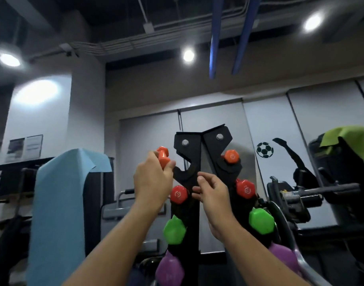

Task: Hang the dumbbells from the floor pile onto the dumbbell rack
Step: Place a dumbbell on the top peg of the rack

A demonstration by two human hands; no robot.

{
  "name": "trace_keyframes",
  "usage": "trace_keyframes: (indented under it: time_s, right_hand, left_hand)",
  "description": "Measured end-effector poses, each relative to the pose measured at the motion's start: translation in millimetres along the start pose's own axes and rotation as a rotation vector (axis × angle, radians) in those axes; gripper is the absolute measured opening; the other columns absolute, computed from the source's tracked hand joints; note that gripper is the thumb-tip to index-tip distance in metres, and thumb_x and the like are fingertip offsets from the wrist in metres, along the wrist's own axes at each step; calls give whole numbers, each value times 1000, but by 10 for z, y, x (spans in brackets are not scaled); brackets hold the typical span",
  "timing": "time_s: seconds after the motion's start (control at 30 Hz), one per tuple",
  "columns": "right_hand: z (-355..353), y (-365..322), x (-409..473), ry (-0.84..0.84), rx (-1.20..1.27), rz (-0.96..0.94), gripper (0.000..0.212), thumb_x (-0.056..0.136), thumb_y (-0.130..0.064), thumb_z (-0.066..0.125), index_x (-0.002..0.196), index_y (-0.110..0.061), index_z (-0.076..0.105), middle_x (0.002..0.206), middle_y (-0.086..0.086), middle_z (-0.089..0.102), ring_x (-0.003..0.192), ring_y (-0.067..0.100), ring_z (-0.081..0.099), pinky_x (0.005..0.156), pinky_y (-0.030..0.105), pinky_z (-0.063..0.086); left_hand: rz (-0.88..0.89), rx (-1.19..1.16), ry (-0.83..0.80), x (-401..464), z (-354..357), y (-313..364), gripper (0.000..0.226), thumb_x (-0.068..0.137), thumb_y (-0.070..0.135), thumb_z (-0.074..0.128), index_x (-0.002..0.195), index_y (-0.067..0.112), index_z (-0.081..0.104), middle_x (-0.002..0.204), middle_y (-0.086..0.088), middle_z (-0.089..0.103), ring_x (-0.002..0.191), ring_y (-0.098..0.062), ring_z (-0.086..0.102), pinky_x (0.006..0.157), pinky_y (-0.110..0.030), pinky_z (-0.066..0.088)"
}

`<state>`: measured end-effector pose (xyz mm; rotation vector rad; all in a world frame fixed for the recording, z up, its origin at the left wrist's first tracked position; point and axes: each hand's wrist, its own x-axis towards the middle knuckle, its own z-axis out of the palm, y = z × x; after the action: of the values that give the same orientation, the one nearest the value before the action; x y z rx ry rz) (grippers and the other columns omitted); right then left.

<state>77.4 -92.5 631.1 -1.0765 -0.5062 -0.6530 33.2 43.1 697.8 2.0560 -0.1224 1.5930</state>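
A black dumbbell rack (pixel 199 145) stands upright in front of me, with hooked slots down both sides. My left hand (pixel 152 180) grips a small orange dumbbell (pixel 163 156) just left of the rack's top left hook, which is vacant. My right hand (pixel 214 195) rests on the rack's middle edge, fingers loosely curled with nothing in them. Another orange dumbbell (pixel 231 156) hangs in the top right slot. Below it hang red dumbbells (pixel 178 194) (pixel 245 189), green ones (pixel 174 230) (pixel 261 221) and purple ones (pixel 169 269) (pixel 284 256). The floor pile is out of view.
A blue mat (pixel 59 203) hangs over a frame at the left. Gym machines (pixel 296 201) crowd the right, one draped with a green towel (pixel 346 135). Grey wall panels with a football sticker (pixel 264 150) stand behind the rack.
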Motion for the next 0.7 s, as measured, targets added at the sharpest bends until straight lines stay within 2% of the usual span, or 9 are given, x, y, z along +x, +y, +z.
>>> trace_keyframes:
  time_s: [0.13,0.27,0.33,0.4,0.47,0.57,0.7]
  right_hand:
    - [-130,92,111,28,-21,13,13,106,-27,58,110,-28,71,108,1,73,97,15,71,89,37,63]
    - [-160,175,232,52,-40,20,15,103,-38,61,107,-31,73,104,-5,75,99,15,71,94,42,61]
    - [-170,197,277,54,-59,10,20,99,-44,60,107,-31,73,100,-10,73,95,13,68,89,40,59]
    - [-167,213,276,33,-80,7,29,93,-53,56,108,-33,72,99,-12,71,93,12,66,86,38,57]
    - [-163,232,255,23,-128,0,38,88,-60,53,109,-35,71,107,-11,72,100,11,68,91,41,58]
    - [-130,256,217,11,-160,2,46,81,-68,49,109,-37,69,112,-11,71,103,10,69,95,43,58]
    - [-78,233,196,12,-194,20,33,93,-58,54,112,-35,67,118,-10,67,108,8,64,99,40,55]
  left_hand:
    - [-31,157,-88,436,296,-12,41,98,49,71,113,11,66,99,-8,72,88,-26,65,79,-38,49]
    - [-67,198,-189,574,457,69,35,98,46,72,95,11,66,95,-10,71,89,-31,66,74,-37,49]
    - [-76,183,-215,594,483,130,33,98,43,73,96,10,68,94,-9,70,89,-30,64,71,-35,45]
    - [-53,183,-224,617,493,167,36,97,44,74,100,9,72,96,-10,71,89,-29,66,74,-37,51]
    - [-27,169,-264,608,492,198,35,95,45,75,102,11,75,96,-9,73,90,-29,68,82,-41,58]
    - [11,147,-365,551,499,221,36,97,46,72,103,11,72,95,-9,71,90,-27,69,88,-47,60]
    - [86,185,-398,521,439,213,40,99,48,69,112,11,68,103,-10,70,96,-28,67,92,-48,58]
